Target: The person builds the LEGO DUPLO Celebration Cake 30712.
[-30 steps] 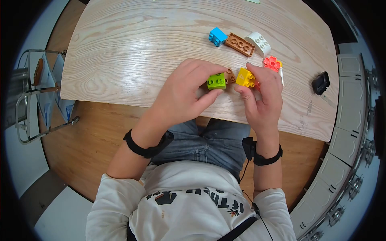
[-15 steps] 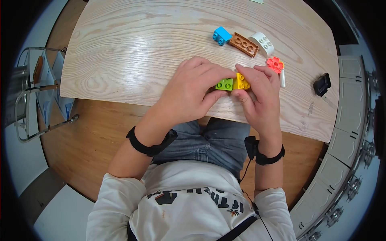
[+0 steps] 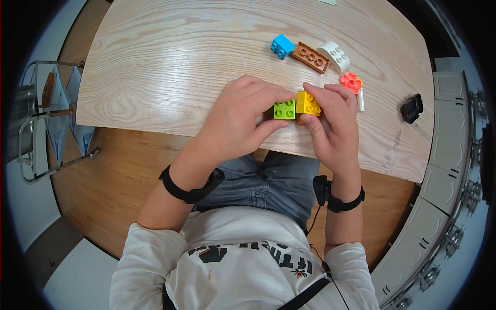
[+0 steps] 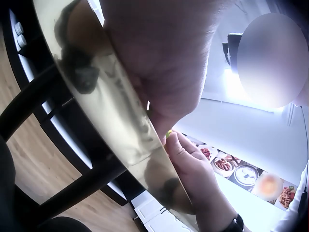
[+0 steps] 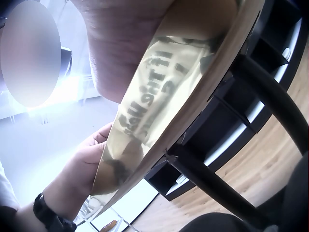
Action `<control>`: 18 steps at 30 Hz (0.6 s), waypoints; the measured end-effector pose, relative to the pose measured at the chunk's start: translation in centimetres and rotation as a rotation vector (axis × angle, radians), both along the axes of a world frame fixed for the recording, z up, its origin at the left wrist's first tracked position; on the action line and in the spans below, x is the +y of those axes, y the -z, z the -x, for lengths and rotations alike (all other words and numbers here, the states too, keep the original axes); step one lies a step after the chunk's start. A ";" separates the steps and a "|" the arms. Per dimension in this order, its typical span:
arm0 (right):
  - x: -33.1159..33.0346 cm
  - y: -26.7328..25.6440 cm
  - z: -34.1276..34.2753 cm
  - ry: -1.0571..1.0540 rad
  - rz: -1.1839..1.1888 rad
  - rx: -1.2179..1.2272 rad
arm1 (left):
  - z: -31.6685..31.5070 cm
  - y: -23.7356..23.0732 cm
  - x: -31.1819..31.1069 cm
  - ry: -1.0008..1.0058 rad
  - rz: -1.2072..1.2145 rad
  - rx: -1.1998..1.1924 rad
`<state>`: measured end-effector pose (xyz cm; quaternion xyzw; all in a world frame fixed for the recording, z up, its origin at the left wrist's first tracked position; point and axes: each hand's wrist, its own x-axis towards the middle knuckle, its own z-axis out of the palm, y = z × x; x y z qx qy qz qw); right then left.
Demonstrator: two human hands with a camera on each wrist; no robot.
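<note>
Head: yel blk (image 3: 307, 104) prob nr tbl edge (image 3: 292, 152).

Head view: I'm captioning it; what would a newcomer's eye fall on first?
The eye probably lands first on the green brick in the left hand and the yellow brick in the right hand, side by side near the close edge of the table. Next might come the coral flower piece beyond the right hand, then the blue brick, brown brick and white piece grouped farther off.

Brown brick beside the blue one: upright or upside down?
Upside down: in the head view, the brown brick shows its hollow underside and round tubes.
</note>
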<state>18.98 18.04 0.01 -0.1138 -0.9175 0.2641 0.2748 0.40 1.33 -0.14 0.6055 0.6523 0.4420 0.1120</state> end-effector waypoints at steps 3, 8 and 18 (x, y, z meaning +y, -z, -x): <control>-0.1 0.1 0.1 0.013 0.008 0.002 | 0.4 -0.1 0.0 0.043 0.008 -0.014; 0.0 -0.1 -0.1 -0.024 0.018 0.015 | 0.2 0.0 0.1 0.023 0.059 0.002; -0.4 -0.3 0.0 0.001 -0.048 -0.047 | -0.7 0.6 0.4 -0.075 -0.012 0.116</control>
